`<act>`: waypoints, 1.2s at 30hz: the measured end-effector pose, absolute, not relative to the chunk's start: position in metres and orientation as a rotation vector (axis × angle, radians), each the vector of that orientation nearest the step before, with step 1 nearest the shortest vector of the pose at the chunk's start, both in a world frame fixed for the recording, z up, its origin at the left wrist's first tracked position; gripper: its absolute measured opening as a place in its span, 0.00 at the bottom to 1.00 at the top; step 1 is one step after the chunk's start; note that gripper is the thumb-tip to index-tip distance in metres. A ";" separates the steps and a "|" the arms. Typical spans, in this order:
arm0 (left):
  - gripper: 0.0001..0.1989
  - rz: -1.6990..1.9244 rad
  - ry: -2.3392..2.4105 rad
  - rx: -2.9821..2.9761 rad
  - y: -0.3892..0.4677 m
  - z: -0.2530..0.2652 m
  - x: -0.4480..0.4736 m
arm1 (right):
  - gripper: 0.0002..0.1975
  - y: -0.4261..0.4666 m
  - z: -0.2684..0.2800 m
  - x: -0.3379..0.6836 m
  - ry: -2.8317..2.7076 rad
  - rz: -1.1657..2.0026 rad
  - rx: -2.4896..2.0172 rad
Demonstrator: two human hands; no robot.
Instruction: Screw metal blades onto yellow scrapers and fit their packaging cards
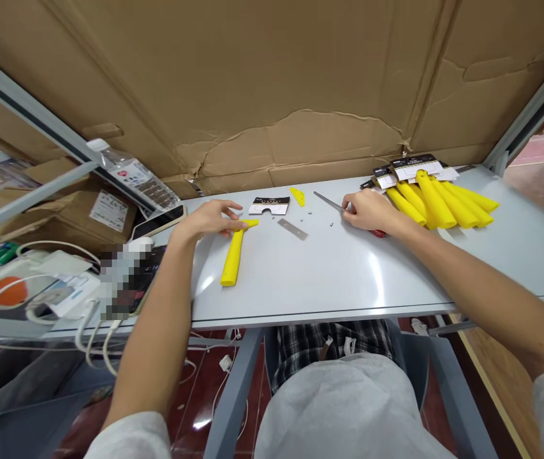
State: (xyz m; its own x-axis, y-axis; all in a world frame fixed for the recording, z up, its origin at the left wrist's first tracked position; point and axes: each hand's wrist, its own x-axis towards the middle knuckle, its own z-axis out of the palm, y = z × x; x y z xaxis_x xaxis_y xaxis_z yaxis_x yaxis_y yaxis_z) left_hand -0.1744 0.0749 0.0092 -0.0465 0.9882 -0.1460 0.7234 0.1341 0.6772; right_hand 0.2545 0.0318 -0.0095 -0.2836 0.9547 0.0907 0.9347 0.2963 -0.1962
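Note:
My left hand is at the top of a yellow scraper handle, fingertips on its head. The handle lies on the table, its thick end towards me. My right hand is closed around a screwdriver; its metal shaft points left and a bit of red grip shows below the palm. Between my hands lie a flat metal blade, a small yellow plastic piece, a black and white card and several tiny screws.
A pile of yellow scrapers with black cards lies at the right. At the left are a phone, a water bottle, cables and cardboard boxes. A cardboard wall stands behind the table.

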 end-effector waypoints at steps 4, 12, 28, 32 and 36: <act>0.31 0.452 1.799 1.872 0.079 0.007 -0.174 | 0.19 0.030 -0.010 0.254 -2.364 0.187 -1.741; 0.24 0.500 1.648 1.970 0.054 0.000 -0.115 | 0.31 0.037 -0.017 0.250 -2.009 0.586 -1.388; 0.28 1.399 1.172 1.191 0.111 -0.041 -0.150 | 0.46 0.060 -0.026 0.267 -1.457 1.375 -1.093; 0.24 1.383 1.186 1.201 0.108 -0.045 -0.132 | 0.42 0.059 -0.027 0.263 -1.472 1.335 -1.118; 0.17 1.362 1.255 1.299 0.106 -0.047 -0.125 | 0.28 0.055 -0.029 0.261 -1.564 1.221 -1.208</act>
